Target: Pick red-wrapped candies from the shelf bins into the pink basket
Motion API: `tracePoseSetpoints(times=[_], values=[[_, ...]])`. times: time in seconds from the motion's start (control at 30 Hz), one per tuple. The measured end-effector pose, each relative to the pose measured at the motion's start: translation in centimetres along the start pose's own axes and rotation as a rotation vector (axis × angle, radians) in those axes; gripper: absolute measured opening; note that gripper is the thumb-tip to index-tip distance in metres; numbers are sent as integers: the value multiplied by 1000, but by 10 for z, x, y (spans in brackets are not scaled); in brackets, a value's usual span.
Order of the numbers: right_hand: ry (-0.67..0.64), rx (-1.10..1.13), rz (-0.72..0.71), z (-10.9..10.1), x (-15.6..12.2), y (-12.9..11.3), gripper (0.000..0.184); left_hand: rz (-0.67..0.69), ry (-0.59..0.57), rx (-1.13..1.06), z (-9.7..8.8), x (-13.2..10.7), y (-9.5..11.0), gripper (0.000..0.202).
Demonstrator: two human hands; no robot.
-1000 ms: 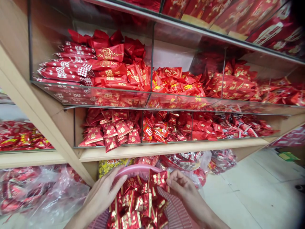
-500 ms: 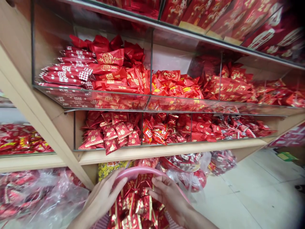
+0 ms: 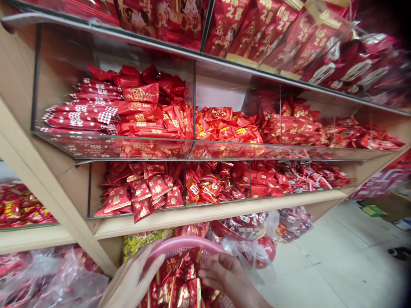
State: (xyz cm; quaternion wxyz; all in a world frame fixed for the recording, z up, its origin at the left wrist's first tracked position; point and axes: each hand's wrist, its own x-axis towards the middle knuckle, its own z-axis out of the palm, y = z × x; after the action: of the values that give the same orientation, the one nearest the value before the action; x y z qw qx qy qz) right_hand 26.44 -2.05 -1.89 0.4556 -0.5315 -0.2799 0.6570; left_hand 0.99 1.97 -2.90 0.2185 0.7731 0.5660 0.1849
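Observation:
A pink plastic basket (image 3: 180, 243) full of small red-and-gold candy packets (image 3: 173, 291) stands low in front of me. My left hand (image 3: 136, 273) is closed over the basket's left rim, with the thumb on the inner side. Inside the right part of the basket, my right hand (image 3: 221, 271) has its fingers curled and pressed together at the edge of a red candy packet (image 3: 194, 256). How much of that packet lies between the fingers is partly hidden.
Above the basket are glass-fronted shelf bins (image 3: 192, 149) holding red candy packets. Beneath the wooden shelf edge (image 3: 224, 209) lie a yellow candy bag (image 3: 138, 244) and clear plastic bags (image 3: 250, 252). More bagged candy (image 3: 58, 273) is at left. Tiled floor (image 3: 334, 265) shows at right.
The camera has tilted up slightly, so the shelves sit lower in view. My right fingers have shifted from near the basket's far rim down into the packets. My left hand keeps the rim.

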Motion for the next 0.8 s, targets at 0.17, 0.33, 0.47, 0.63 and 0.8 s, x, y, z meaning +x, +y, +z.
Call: tracePoseSetpoints(times=[0.17,0.33,0.47,0.63,0.8], values=[[76,-463,-460,-14,-11,-50,47,-5,10,17,1,0,2,52],[305,-958,-981,-21,15,-141,26,-1,28,2,4,-1,-3,52],[515,-1520,-916,-22,68,-193,34,-10,46,-6,10,-2,-11,53],[544,-1643,-735,-11,119,-224,43,3,77,-26,13,-1,-13,49],[519,-1621,-822,1,145,-239,42,68,117,-64,14,-2,-20,46]])
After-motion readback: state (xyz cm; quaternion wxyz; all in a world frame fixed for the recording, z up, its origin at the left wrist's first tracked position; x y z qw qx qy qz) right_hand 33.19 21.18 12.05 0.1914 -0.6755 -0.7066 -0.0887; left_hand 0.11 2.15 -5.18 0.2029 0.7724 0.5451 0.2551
